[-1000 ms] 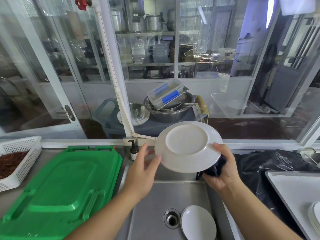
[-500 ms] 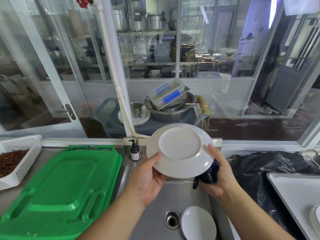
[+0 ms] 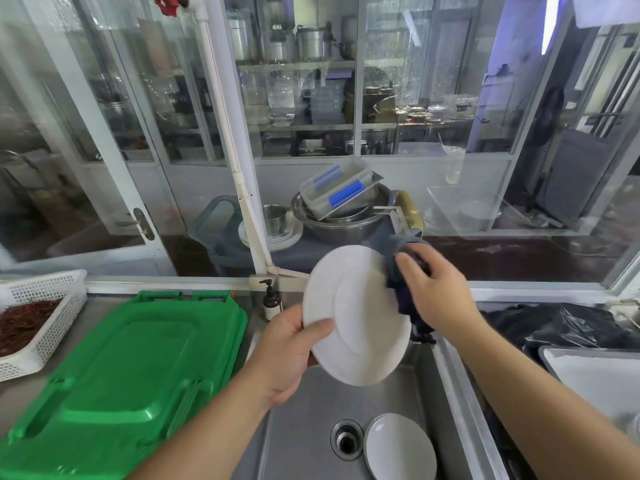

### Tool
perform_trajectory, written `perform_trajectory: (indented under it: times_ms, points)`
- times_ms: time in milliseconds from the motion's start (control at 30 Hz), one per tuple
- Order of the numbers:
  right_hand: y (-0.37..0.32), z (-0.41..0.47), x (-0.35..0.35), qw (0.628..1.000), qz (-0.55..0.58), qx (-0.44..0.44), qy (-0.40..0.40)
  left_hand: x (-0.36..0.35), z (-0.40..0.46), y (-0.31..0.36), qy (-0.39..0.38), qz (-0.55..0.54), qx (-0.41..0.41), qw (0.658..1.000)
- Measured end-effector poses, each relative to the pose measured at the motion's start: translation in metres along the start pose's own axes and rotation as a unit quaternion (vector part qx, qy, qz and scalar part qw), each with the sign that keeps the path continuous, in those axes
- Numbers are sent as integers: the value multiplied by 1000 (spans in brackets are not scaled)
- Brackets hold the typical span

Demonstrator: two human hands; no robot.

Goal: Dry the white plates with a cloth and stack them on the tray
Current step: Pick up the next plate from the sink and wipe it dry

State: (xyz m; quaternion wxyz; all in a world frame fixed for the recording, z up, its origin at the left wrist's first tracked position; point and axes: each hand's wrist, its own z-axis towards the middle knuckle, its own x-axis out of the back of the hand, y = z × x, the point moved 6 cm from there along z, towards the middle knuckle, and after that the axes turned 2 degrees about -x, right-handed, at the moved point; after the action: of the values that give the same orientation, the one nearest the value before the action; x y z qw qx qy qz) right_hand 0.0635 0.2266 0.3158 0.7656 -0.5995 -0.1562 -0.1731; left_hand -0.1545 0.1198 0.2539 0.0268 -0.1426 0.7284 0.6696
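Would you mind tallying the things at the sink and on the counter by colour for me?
White: 3, held plate, sink plate, basket
Green: 1, lid
Dark: 2, cloth, bag
Brown: 1, bottle
Total: 7

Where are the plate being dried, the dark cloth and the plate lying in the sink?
Held plate [image 3: 360, 327]: head view, on its white underside, near the middle.
Dark cloth [image 3: 403, 299]: head view, on the bunched fold beside the right hand.
Sink plate [image 3: 398, 448]: head view, on its centre, beside the drain.
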Motion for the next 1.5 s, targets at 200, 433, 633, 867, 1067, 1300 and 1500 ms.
perform_trajectory:
  times_ms: [200,433,633,867,1067,1300,1500]
  points:
    - [-69,-31,-34,963,-145,224,-44,-13,0,12,-25,77,-51,995]
    - [-107,-68,-55,862,-215,455,-59,-14,-13,15,-46,40,-78,995]
    - [-78,-2,-26,964,-121,237,10,-7,-18,17,-17,11,-90,996]
    - [5,15,-25,966,220,-122,-52,1,-14,40,21,10,-152,988]
    - [51,-10,-62,843,469,-262,-35,-4,-9,34,36,5,-153,988]
    - [51,0,-46,856,455,-244,-14,-15,-7,35,-30,2,-66,997]
    - [23,17,-22,925,337,-150,-93,-10,4,60,-79,8,35,996]
